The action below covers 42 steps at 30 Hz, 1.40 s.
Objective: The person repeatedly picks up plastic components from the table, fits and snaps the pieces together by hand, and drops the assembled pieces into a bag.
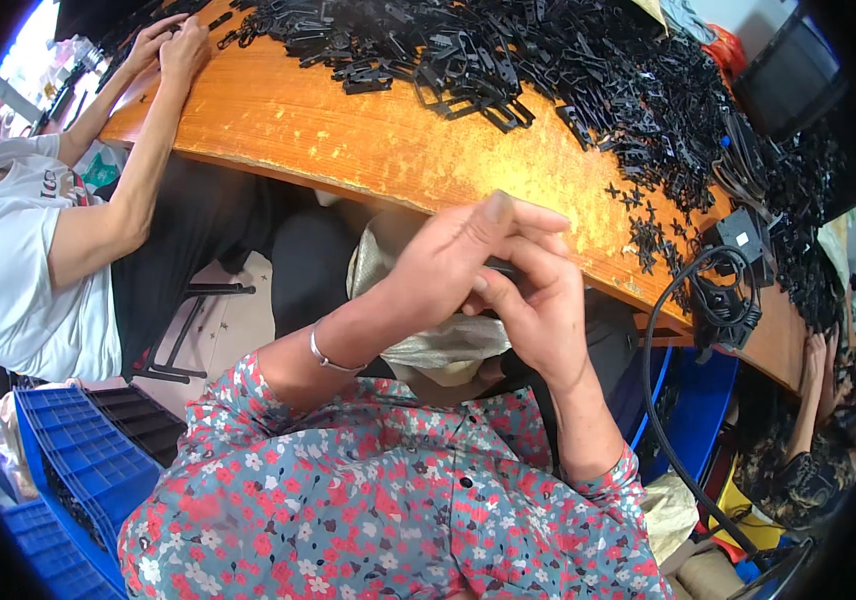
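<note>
My left hand (453,258) and my right hand (550,320) meet just off the table's near edge, their fingers bent and overlapping. Between them a small black piece (500,267) shows a little, pinched by the right thumb and fingers; most of it is hidden. The left fingers lie across the right ones, and whether they grip the same piece is covered from sight. A wide heap of black plastic parts (468,60) spreads over the wooden table (348,130) beyond. Small black cross-shaped pieces (648,235) lie scattered at its right.
A co-worker in a white shirt (33,260) handles something small at the left. Another person's arm (806,400) reaches in at the right. A black device with a coiled cable (728,290) sits on the right edge. Blue crates (88,450) stand at lower left.
</note>
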Motion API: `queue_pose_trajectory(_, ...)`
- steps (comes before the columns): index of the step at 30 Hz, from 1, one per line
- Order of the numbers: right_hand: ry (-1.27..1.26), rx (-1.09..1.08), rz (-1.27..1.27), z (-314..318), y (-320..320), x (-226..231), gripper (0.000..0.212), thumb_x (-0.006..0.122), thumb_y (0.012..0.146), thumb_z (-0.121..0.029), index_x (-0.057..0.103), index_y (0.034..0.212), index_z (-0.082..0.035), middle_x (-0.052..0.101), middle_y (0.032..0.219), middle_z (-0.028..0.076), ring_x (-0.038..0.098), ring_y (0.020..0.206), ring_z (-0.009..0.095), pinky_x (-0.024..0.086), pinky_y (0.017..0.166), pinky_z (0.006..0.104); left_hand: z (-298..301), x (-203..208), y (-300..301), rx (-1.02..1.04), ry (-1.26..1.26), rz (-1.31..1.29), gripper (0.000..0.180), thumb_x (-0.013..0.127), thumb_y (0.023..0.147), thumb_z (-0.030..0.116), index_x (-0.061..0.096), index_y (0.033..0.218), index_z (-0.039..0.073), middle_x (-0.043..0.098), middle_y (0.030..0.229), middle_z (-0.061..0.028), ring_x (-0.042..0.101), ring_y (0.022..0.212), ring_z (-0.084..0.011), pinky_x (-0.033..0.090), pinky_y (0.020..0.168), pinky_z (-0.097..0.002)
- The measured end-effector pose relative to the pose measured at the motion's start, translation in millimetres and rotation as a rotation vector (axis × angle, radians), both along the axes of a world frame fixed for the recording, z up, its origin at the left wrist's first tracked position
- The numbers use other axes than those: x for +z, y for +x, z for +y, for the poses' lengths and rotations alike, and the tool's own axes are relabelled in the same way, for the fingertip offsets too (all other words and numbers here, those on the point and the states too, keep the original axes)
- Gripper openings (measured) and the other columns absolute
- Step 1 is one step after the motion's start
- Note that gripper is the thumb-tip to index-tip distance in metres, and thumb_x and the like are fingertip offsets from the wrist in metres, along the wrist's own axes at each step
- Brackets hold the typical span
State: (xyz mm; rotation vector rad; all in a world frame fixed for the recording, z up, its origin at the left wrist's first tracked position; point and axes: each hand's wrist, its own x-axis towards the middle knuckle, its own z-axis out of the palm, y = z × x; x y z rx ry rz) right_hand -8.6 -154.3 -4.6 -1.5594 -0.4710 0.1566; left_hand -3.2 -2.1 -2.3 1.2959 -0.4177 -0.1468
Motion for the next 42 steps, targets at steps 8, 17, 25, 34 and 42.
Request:
queue_pose_trajectory(8, 0.096, 0.287, 0.396, 15, 1, 16, 0.032, 0.054, 0.107, -0.008, 0.055, 0.137, 0.004, 0.067, 0.095, 0.004, 0.068, 0.086, 0.010, 0.057, 0.073, 0.0245, 31, -2, 16, 0.307, -0.483, 0.331, 0.049, 0.038, 0.114, 0.040, 0.054, 0.129, -0.003, 0.068, 0.098, -0.0159, 0.068, 0.083, -0.0222, 0.058, 0.084, -0.0362)
queue_pose_trajectory(17, 0.004, 0.269, 0.330, 3, -12, -20, 0.020, 0.060, 0.105, -0.008, 0.066, 0.119, 0.006, 0.072, 0.095, 0.009, 0.072, 0.078, 0.013, 0.056, 0.073, 0.0254, 27, -22, -11, 0.305, -0.407, 0.360, 0.043, 0.040, 0.114, 0.036, 0.058, 0.121, -0.003, 0.068, 0.096, -0.0147, 0.068, 0.081, -0.0206, 0.056, 0.078, -0.0321)
queue_pose_trajectory(25, 0.055, 0.143, 0.349, 6, -10, -37, 0.025, 0.062, 0.104, -0.008, 0.062, 0.126, 0.005, 0.072, 0.095, 0.010, 0.072, 0.079, 0.015, 0.056, 0.073, 0.0281, 40, -3, 25, 0.452, 0.188, -0.052, 0.024, 0.055, 0.108, 0.021, 0.063, 0.117, -0.001, 0.068, 0.097, -0.0112, 0.068, 0.087, -0.0190, 0.056, 0.080, -0.0323)
queue_pose_trajectory(34, -0.447, -0.237, -0.185, -36, 12, -6, 0.013, 0.073, 0.092, -0.012, 0.074, 0.103, -0.005, 0.074, 0.093, 0.017, 0.072, 0.086, 0.037, 0.058, 0.076, 0.0418, 59, -16, 119, 0.680, 1.113, -0.724, 0.019, 0.072, 0.087, 0.006, 0.068, 0.106, 0.006, 0.062, 0.104, -0.0128, 0.063, 0.103, -0.0342, 0.053, 0.088, -0.0432)
queue_pose_trajectory(42, -0.819, -0.711, -0.715, -97, 116, 12, 0.007, 0.071, 0.089, -0.008, 0.073, 0.094, -0.004, 0.067, 0.087, 0.016, 0.068, 0.079, 0.039, 0.053, 0.069, 0.0463, 49, -15, 121, 0.699, 1.006, -0.786, 0.018, 0.070, 0.087, 0.001, 0.070, 0.104, 0.006, 0.062, 0.096, -0.0120, 0.064, 0.093, -0.0324, 0.054, 0.080, -0.0390)
